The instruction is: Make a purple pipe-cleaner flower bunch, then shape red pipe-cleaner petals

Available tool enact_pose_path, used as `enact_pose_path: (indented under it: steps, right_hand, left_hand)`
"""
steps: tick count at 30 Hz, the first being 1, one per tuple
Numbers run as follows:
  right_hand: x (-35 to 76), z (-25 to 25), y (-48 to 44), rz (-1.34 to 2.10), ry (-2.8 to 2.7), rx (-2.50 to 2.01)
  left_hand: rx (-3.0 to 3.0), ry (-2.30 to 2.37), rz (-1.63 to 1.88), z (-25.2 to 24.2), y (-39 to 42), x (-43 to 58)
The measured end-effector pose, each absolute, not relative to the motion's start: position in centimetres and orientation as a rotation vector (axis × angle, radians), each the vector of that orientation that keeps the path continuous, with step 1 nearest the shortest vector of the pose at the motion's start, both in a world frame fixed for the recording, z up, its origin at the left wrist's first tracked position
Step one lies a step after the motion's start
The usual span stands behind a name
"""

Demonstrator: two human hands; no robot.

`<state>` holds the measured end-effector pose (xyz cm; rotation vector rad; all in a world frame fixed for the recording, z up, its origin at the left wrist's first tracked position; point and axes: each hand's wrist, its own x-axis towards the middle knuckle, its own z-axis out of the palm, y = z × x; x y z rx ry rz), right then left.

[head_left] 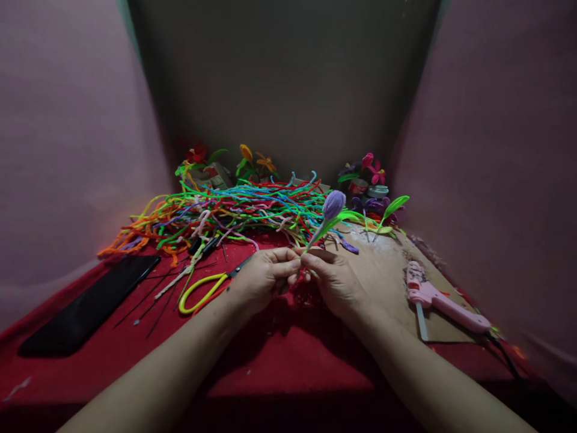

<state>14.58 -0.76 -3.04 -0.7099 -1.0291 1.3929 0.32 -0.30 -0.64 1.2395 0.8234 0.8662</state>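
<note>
A pipe-cleaner flower (334, 206) with a purple bud and a green leaf stands tilted to the right above my hands. Its pale green stem runs down between my fingertips. My left hand (270, 273) pinches the stem's lower part from the left. My right hand (336, 279) closes on the same stem from the right, thumb and fingers pressed together. Both hands touch each other over the red cloth. The lower end of the stem is hidden by the fingers. Scissors (205, 291) with yellow and orange handles lie beside my left wrist.
A heap of coloured pipe cleaners (252, 210) spreads behind my hands. A black phone (90, 307) and thin dark wires (155, 307) lie left. On the right, a pink glue gun (444, 300) rests on a cardboard sheet (383, 276). Finished flowers (376, 171) stand at the back.
</note>
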Motion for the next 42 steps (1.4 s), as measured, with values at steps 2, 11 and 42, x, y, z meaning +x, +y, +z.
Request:
enact_pose_path:
  steps: [2,11,42]
  right_hand:
    - [14.6,-3.0,-0.7,1.41,-1.046,-0.708]
    - [14.4,-3.2,-0.9,1.304,-1.006,-0.827]
    - [14.1,-2.9,-1.0,1.157,-1.072,-0.833]
  left_hand:
    - [1.132,0.722,0.803,-0.6,-0.2,0.2]
    - [1.842,1.151,1.071,-0.3,-1.3,0.9]
    - [1.916,1.135,1.175,-0.8,-1.1,0.8]
